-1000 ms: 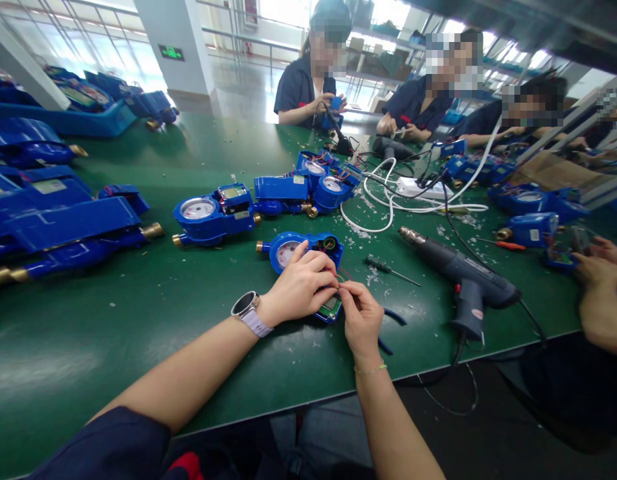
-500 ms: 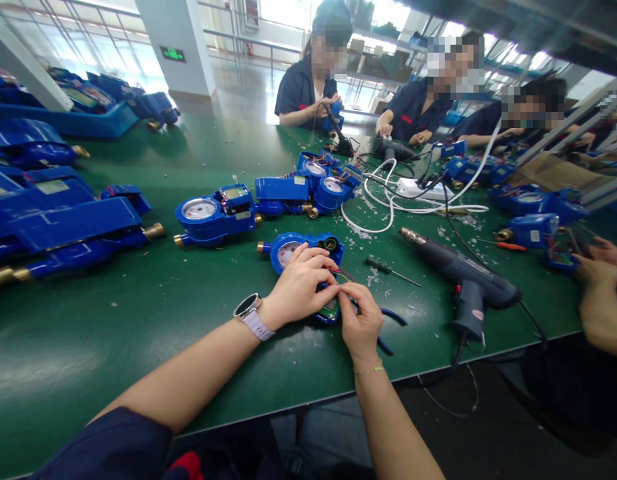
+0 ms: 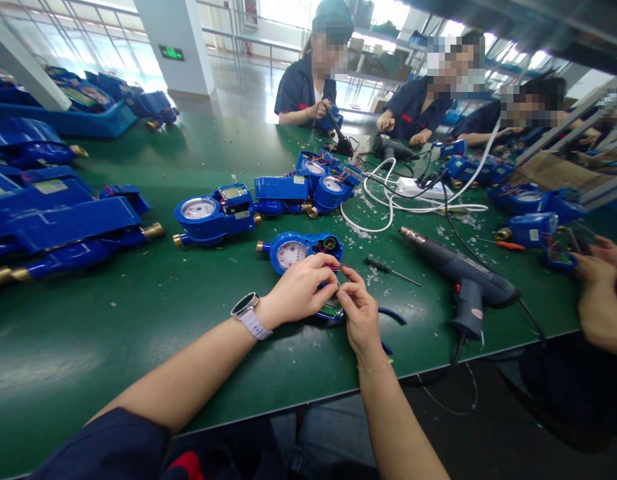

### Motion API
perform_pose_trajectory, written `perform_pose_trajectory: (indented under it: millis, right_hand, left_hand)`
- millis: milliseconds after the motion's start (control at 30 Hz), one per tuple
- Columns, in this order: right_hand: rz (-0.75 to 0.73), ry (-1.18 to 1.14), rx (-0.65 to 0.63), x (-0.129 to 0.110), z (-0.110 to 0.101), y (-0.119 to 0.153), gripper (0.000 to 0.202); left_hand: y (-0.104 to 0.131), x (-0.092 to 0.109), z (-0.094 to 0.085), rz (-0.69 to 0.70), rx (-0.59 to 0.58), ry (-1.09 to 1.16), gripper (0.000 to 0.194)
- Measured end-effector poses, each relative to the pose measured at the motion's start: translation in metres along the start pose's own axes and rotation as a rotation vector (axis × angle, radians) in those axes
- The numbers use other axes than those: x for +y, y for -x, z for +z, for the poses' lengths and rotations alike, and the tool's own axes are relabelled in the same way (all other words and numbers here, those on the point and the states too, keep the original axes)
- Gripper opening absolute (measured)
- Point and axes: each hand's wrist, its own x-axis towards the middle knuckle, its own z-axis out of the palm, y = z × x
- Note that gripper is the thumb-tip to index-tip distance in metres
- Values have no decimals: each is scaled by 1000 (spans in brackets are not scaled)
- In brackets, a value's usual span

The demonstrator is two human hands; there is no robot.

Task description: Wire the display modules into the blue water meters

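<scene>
An opened blue water meter point(image 3: 291, 255) lies in front of me, its round white dial facing up. My left hand point(image 3: 301, 288), with a watch on the wrist, reaches over its lower half, thumb and fingers pinched on thin wires point(image 3: 334, 269). Close against it, my right hand point(image 3: 361, 313) also pinches the wires with thumb and index finger. The exact wire ends are hidden by the fingertips. Below them, part of a green circuit board point(image 3: 331, 310) shows in the open housing. Blue-handled pliers point(image 3: 393, 316) lie partly behind my right hand.
A heat gun point(image 3: 461, 273) and a screwdriver point(image 3: 388, 269) lie to the right. Several blue meters point(image 3: 198, 210) stand behind and at left. A white power strip point(image 3: 423, 189) trails cables. Co-workers sit across the table; another person's hands point(image 3: 601, 267) work at far right.
My left fingers have drawn down off the dial and curled more. My right hand has turned slightly, its fingers raised nearer the left fingertips. The meter stays nearly in place.
</scene>
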Motion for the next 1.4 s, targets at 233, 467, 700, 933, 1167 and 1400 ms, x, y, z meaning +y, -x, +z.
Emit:
perform_pose_trajectory:
  millis: [233, 467, 700, 933, 1167, 1400]
  right_hand:
    - [26, -88, -9, -3, 3, 0, 14]
    - [-106, 93, -13, 3, -2, 0, 9]
    - [-92, 90, -44, -1, -2, -2, 14]
    - [-195, 313, -35, -2, -3, -2, 12]
    - [-357, 595, -13, -14, 4, -3, 9]
    - [-457, 628, -177, -33, 8, -20, 8]
  left_hand:
    - [1, -1, -4, 26, -41, 1, 12]
    - [1, -2, -5, 32, -49, -15, 14]
    - [2, 9, -8, 17, 52, -245, 17]
    - [4, 15, -8, -43, 10, -321, 19]
    - [18, 16, -2, -222, 11, -168, 14]
    - [30, 15, 12, -455, 277, 257, 10]
